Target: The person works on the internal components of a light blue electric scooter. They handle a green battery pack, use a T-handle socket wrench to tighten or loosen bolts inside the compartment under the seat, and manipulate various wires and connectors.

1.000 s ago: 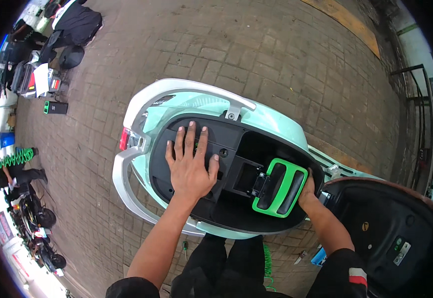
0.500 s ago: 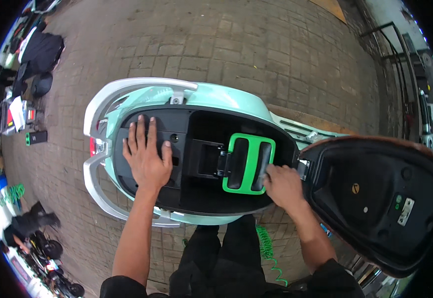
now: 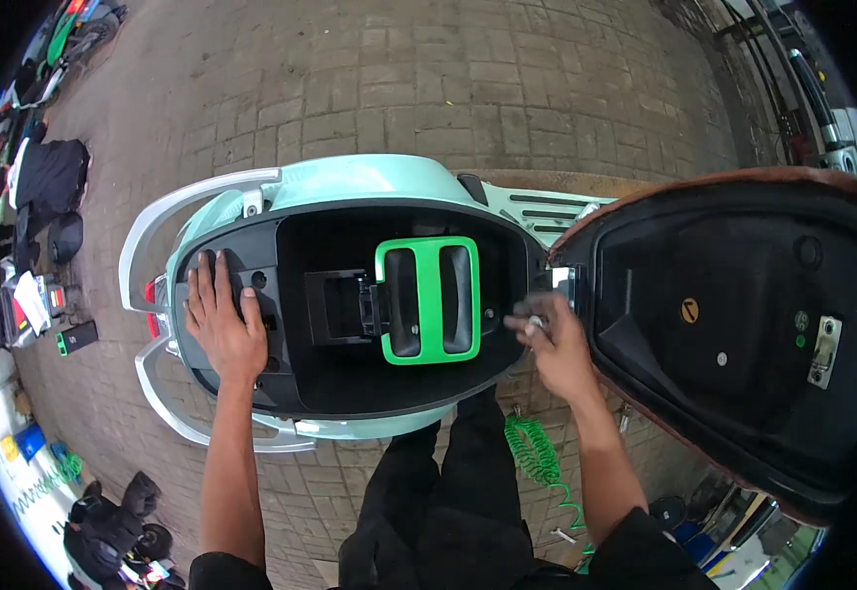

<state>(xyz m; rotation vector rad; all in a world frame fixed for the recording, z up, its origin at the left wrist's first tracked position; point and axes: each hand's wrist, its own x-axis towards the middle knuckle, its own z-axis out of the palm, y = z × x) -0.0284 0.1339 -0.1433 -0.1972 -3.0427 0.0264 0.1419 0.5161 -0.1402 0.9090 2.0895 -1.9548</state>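
Grey-brown block paving (image 3: pixel 399 88) spreads all around, and planted across the middle is a mint-green scooter (image 3: pixel 370 177)! Out at 3 o'clock, its seat (image 3: pixel 645 265) lies tipped open, black underside showing. Between seat and tail gapes the black storage compartment (image 3: pixel 340 388), while a silver grab rail (image 3: pixel 132 246) curves round at 9 o'clock. Beside the compartment, on its 9 o'clock side, comes a black panel (image 3: pixel 259 246). Centre stage, inside the compartment: the green frame (image 3: pixel 429 300), hinged on its 9 o'clock edge. Now the hands! The left hand (image 3: pixel 230 334) rests on the panel, fingers extended, thumb spread. The right hand (image 3: pixel 561 349), at the frame's 3 o'clock, curls its fingers around a silvery glint (image 3: pixel 537 323); blur hides whether they grip anything.
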